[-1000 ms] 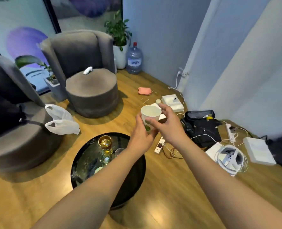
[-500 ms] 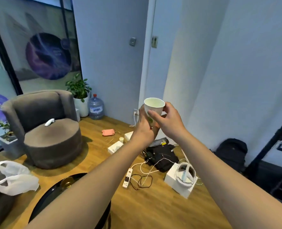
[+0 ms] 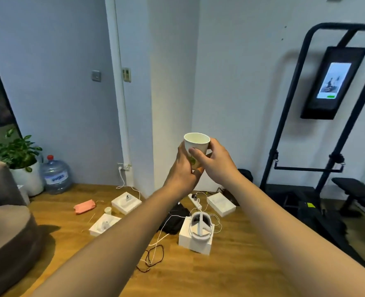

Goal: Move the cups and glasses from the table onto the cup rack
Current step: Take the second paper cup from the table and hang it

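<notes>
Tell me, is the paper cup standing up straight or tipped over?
Nearly upright. The paper cup has its open rim on top and leans only slightly, held between the left hand and right hand.

I count two bare hands, one white paper cup, one smaller paper cup on the floor, four white boxes, one clear water jug, one potted green plant, one white headset
</notes>
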`<state>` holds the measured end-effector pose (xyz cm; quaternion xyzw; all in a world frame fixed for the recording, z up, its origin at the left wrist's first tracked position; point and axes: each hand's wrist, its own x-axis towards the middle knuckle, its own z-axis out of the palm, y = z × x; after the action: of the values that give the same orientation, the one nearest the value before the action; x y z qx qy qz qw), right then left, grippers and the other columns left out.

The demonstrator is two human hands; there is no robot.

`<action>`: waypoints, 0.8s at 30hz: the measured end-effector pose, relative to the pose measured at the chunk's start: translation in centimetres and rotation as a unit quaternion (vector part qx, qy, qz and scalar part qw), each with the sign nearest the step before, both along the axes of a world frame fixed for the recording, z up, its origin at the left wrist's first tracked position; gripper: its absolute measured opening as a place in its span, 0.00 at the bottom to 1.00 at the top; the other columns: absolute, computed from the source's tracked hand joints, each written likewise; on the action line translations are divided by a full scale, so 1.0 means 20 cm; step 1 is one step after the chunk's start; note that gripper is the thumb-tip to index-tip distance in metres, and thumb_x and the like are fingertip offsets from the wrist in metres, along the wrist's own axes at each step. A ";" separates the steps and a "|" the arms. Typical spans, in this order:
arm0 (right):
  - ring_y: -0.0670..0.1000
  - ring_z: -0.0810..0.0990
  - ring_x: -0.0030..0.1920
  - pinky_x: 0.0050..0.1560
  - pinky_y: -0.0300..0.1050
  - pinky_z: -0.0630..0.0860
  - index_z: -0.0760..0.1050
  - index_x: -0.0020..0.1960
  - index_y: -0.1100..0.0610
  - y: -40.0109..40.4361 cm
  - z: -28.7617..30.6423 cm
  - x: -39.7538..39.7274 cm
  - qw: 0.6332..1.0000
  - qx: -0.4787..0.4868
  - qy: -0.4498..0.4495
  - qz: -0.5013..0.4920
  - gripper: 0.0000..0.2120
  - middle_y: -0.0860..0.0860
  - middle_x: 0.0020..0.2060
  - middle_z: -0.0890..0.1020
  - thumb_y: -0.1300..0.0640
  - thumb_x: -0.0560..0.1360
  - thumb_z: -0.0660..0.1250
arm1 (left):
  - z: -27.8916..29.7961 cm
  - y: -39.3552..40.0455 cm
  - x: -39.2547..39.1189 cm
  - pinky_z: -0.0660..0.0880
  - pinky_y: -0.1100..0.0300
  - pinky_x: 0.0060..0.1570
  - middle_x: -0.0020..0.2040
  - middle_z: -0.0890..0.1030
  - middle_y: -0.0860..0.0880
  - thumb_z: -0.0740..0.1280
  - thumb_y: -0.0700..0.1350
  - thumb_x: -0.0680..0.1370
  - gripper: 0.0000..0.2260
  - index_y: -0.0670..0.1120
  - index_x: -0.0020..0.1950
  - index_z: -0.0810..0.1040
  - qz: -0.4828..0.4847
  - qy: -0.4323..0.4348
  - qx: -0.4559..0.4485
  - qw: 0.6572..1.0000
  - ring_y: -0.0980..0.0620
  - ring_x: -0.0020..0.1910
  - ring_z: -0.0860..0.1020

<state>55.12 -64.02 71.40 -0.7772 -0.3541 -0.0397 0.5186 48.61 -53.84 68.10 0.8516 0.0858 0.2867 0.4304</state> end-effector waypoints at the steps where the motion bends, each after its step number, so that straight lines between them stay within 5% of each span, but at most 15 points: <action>1: 0.46 0.75 0.58 0.47 0.33 0.75 0.66 0.73 0.51 -0.02 -0.01 -0.01 1.000 0.004 0.002 -0.007 0.28 0.45 0.62 0.76 0.42 0.77 0.68 | -0.01 -0.01 0.01 0.74 0.48 0.69 0.76 0.67 0.47 0.69 0.42 0.80 0.36 0.54 0.80 0.49 -0.008 0.003 0.007 1.000 0.46 0.73 0.70; 8: 0.47 0.75 0.58 0.45 0.31 0.74 0.65 0.75 0.52 -0.27 -0.06 -0.06 0.996 -0.011 0.004 -0.093 0.30 0.49 0.68 0.75 0.43 0.77 0.69 | -0.05 -0.19 0.06 0.74 0.50 0.68 0.74 0.68 0.50 0.68 0.39 0.80 0.37 0.56 0.80 0.49 -0.114 0.017 -0.011 0.993 0.50 0.71 0.71; 13: 0.49 0.78 0.60 0.54 0.43 0.80 0.68 0.72 0.52 -0.57 -0.03 -0.08 0.989 0.002 0.004 -0.149 0.29 0.49 0.63 0.78 0.42 0.76 0.70 | -0.04 -0.44 0.11 0.76 0.47 0.67 0.73 0.70 0.51 0.71 0.45 0.79 0.37 0.59 0.80 0.51 -0.202 -0.012 -0.042 0.978 0.50 0.69 0.73; 16: 0.47 0.78 0.58 0.52 0.38 0.78 0.69 0.72 0.52 -0.79 -0.05 -0.13 0.982 0.009 0.000 -0.187 0.28 0.47 0.61 0.79 0.42 0.76 0.69 | -0.06 -0.62 0.13 0.73 0.47 0.70 0.77 0.65 0.52 0.71 0.53 0.78 0.40 0.61 0.81 0.46 -0.242 -0.024 -0.027 0.970 0.51 0.73 0.69; 19: 0.43 0.80 0.51 0.48 0.39 0.79 0.71 0.70 0.51 -1.04 -0.05 -0.21 0.971 0.023 0.011 -0.238 0.25 0.46 0.57 0.80 0.43 0.76 0.70 | -0.07 -0.85 0.12 0.71 0.59 0.67 0.79 0.62 0.53 0.70 0.52 0.80 0.42 0.57 0.83 0.42 -0.296 -0.039 -0.007 0.954 0.56 0.72 0.68; 24: 0.39 0.81 0.49 0.42 0.30 0.75 0.74 0.65 0.51 -1.46 -0.03 -0.39 0.948 0.054 0.018 -0.312 0.20 0.44 0.53 0.82 0.46 0.77 0.71 | -0.06 -1.27 0.06 0.78 0.51 0.63 0.72 0.71 0.52 0.71 0.52 0.78 0.40 0.63 0.79 0.46 -0.392 -0.042 -0.026 0.919 0.55 0.64 0.77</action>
<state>47.37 -93.21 70.75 -0.8203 -0.0816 -0.2049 0.5277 49.86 -79.31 66.86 0.7925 -0.2654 0.1284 0.5338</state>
